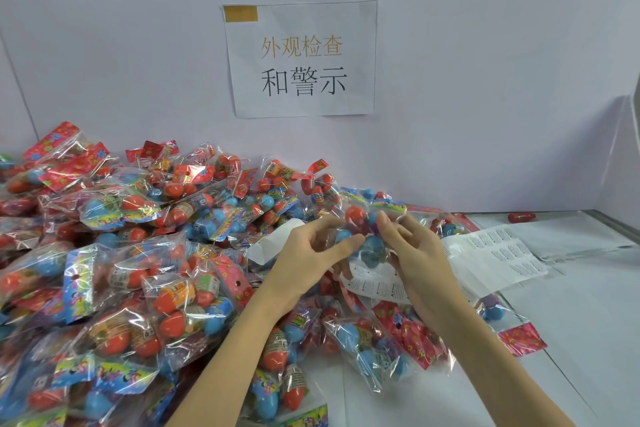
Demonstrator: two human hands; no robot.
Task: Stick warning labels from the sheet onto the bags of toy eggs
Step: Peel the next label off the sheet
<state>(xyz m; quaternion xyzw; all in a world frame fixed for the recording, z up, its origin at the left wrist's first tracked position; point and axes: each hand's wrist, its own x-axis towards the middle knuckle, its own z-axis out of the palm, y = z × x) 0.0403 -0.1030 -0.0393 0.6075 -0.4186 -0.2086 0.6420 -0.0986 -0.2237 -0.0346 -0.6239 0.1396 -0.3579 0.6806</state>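
Both my hands hold one clear bag of toy eggs (369, 243) up over the table's middle; red and blue eggs show through it. My left hand (311, 253) grips the bag's left side with thumb and curled fingers. My right hand (412, 253) pinches the right side near the top. A strip of white warning labels (377, 282) hangs beneath the bag, between my hands. The label sheet (498, 255) lies flat on the table to the right. Which hand holds the strip is hidden.
A big heap of bagged toy eggs (121, 270) covers the left half of the table up to the wall. More bags (391, 343) lie under my forearms. One loose red egg (522, 217) lies by the back wall at right. A paper sign (301, 59) is stuck to the wall.
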